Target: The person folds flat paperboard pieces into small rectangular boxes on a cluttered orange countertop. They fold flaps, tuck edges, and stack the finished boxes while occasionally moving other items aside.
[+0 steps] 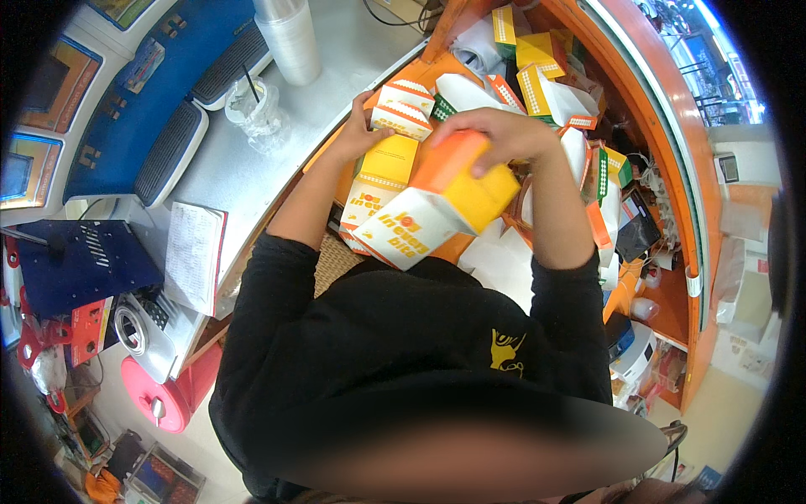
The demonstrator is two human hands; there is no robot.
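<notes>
Cramped orange shelf nook [672,168] under a grey worktop [252,160], cartons everywhere. Right hand [495,139] clamped over the top of a half-formed orange, yellow and white carton [437,206], held in the air at chest height; left hand [363,133] closed on the edge of a small folded box [403,112] on the stack of flat cartons [378,181]. Judgement: square the carton's corners before pressing flaps, keep elbows in. Loose box heap [546,84] crowds the right; plastic cup [256,105] and cup stack [290,38] sit near the worktop edge, so free room is only toward the body

glossy cardboard box [437,210], smooth metal counter [243,168].
</notes>
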